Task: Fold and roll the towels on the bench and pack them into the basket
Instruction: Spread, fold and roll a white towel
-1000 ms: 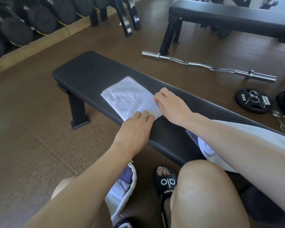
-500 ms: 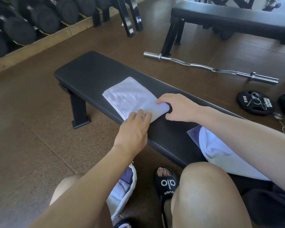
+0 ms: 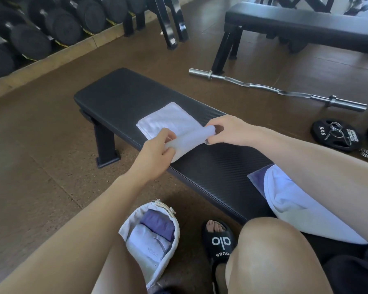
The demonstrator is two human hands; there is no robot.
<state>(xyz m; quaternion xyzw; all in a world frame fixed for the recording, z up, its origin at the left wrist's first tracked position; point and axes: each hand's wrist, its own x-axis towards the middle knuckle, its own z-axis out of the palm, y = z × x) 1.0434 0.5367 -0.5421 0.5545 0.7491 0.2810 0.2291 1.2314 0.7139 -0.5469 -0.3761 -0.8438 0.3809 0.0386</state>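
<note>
A: Black rubber dumbbells (image 3: 30, 43) line the rack at your far left; I cannot count them all. Lower down, one white basket (image 3: 151, 240) stands on the floor between your legs, with two towels packed inside, one purple, one pale.

B: And on the bench (image 3: 115, 96)?

A: One white towel (image 3: 170, 122) lies flat at its far end, its near end turned up into a roll. Your left hand (image 3: 155, 153) has its fingers curled around the roll's left end. Your right hand (image 3: 232, 130) pinches the right end between thumb and fingers.

B: Anything else waiting?

A: Two more towels under your right forearm, a purple one (image 3: 258, 177) beneath a white one (image 3: 289, 198), both on the bench.

B: And further right?

A: One curl bar (image 3: 274, 90) on the floor, one 5 kg plate (image 3: 334, 134) with a spring clip on it, and a second bench (image 3: 306, 22) behind.
</note>
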